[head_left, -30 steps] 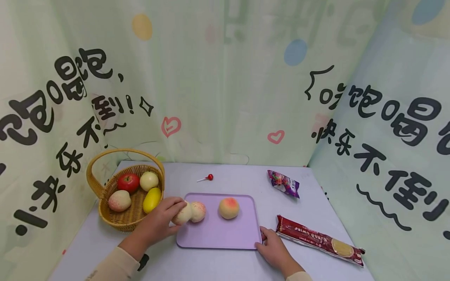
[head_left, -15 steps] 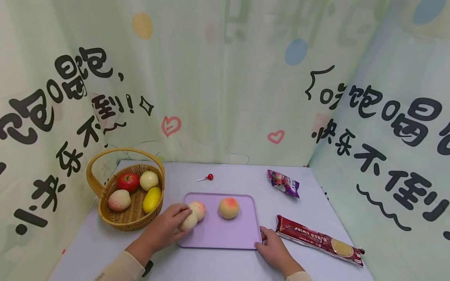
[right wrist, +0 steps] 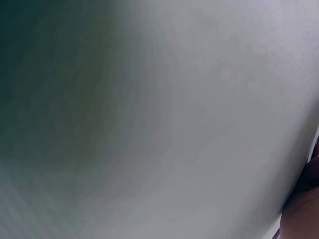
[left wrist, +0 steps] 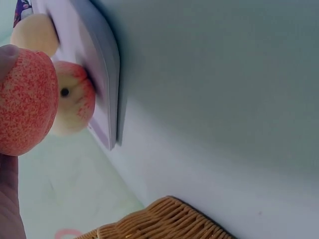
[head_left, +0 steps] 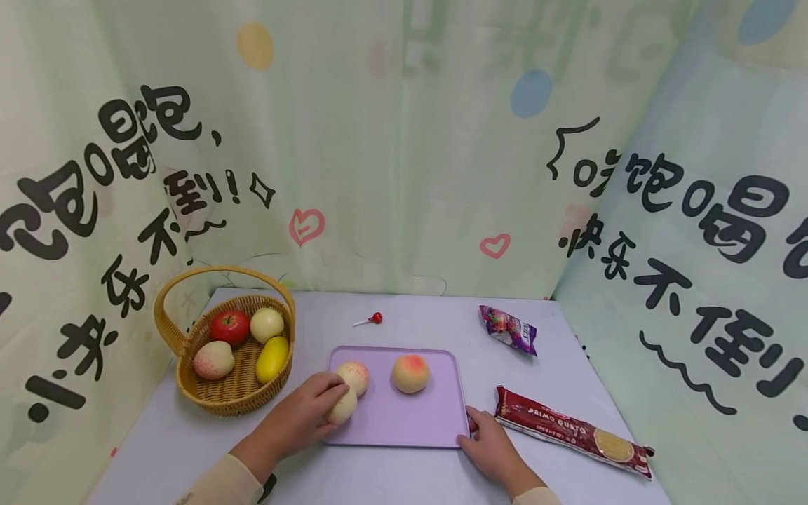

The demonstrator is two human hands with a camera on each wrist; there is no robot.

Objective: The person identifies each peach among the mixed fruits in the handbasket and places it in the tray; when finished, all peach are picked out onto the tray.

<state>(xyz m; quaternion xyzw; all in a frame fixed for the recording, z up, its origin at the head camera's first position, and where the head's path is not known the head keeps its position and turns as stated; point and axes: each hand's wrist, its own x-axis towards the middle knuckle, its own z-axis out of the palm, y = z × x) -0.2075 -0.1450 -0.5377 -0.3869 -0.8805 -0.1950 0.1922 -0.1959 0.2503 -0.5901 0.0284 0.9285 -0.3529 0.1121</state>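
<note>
My left hand [head_left: 303, 414] holds a pale peach [head_left: 344, 407] over the front left part of the purple tray [head_left: 410, 426]. From the left wrist, the peach's pink speckled side [left wrist: 27, 107] shows between thumb and fingers. Just behind it, a second speckled peach [head_left: 355, 375] sits at the tray's left side. A third peach [head_left: 410, 373], orange-red on top, lies farther right on the tray. My right hand [head_left: 495, 449] grips the tray's front right corner with thumb and fingers; the right wrist view catches only a bit of this hand [right wrist: 301, 214] at its edge.
On the left stands a wicker basket [head_left: 233, 401] with a red apple [head_left: 230, 327], a yellow fruit [head_left: 273, 359] and two pale fruits. A lollipop [head_left: 376, 318] lies behind the tray. A purple snack bag [head_left: 510, 330] and a long red packet [head_left: 568, 429] lie to the right.
My left hand has carried the held peach a little right and toward the front, over the tray. My right hand stays at the tray's corner.
</note>
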